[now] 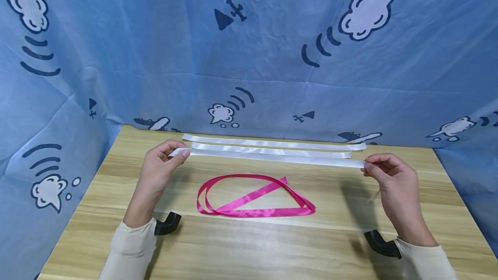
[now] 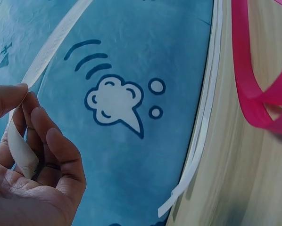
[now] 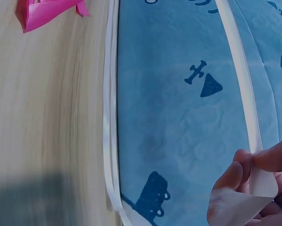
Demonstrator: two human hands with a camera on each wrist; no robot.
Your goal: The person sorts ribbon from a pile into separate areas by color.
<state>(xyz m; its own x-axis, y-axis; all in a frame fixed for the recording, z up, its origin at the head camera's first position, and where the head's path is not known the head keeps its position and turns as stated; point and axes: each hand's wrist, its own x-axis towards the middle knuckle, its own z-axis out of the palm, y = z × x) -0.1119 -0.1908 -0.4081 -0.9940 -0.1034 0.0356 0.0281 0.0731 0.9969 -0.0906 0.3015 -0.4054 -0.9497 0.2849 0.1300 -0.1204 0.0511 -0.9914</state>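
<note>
A white ribbon [image 1: 272, 157] is stretched nearly straight between both hands, raised above the table. My left hand [image 1: 161, 163] pinches it near one end between thumb and forefinger; in the left wrist view a short tail of the ribbon [image 2: 22, 146] hangs down into the palm. My right hand [image 1: 394, 182] pinches the other end, and the right wrist view shows that tail [image 3: 240, 207] folding over the fingers. Two more white ribbons [image 1: 272, 143] lie side by side along the table's back edge. A pink ribbon [image 1: 253, 214] lies in loose loops nearer the front.
The wooden table [image 1: 233, 249] ends at the back against a blue printed cloth [image 1: 264, 51], which also hangs at the sides. A black wrist device [image 1: 168, 224] sits on the left sleeve, another black device [image 1: 383, 245] on the right.
</note>
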